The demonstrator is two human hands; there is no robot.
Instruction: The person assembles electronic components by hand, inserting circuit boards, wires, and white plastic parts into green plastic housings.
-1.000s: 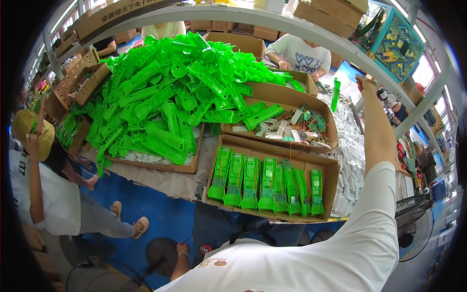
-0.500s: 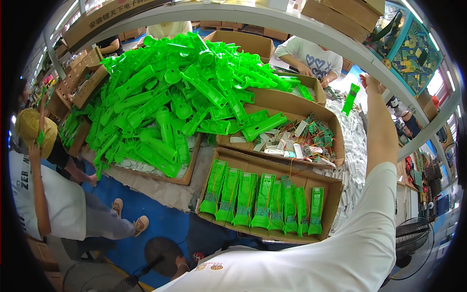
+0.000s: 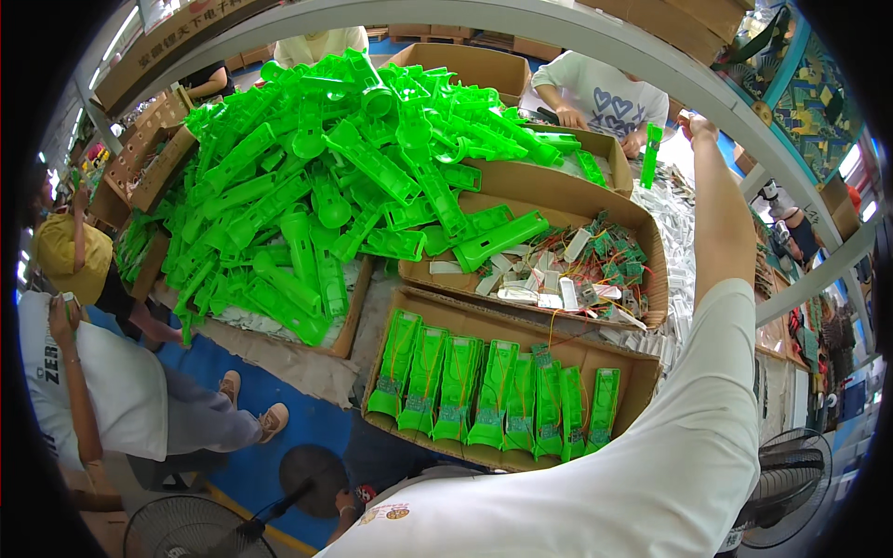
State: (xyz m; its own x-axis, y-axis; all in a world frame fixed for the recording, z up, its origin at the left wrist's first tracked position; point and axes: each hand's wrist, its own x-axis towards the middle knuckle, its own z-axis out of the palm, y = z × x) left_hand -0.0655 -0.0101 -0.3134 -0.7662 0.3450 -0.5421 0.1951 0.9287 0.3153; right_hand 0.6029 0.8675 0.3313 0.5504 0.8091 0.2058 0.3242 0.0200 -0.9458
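Observation:
My right hand (image 3: 696,126) is stretched far out over the work table, and its sleeve fills the lower right. It holds a slim green plastic part (image 3: 651,154) upright by its top end, above the far corner of a cardboard box of small circuit boards (image 3: 577,265). A large heap of green plastic parts (image 3: 344,167) lies to the left. Close to me, a flat cardboard box (image 3: 642,391) holds a row of green parts fitted with boards and wires (image 3: 493,391). My left hand is out of view.
One person in a white shirt (image 3: 84,391) sits at the left, beside another in a yellow cap (image 3: 63,253). Someone else (image 3: 605,93) works at the far side. Two floor fans (image 3: 186,532) (image 3: 791,484) stand below. A grey metal bar (image 3: 595,37) arches overhead.
My right arm has reached further out, carrying the green part up and away from the boxes. The view has shifted slightly with my head.

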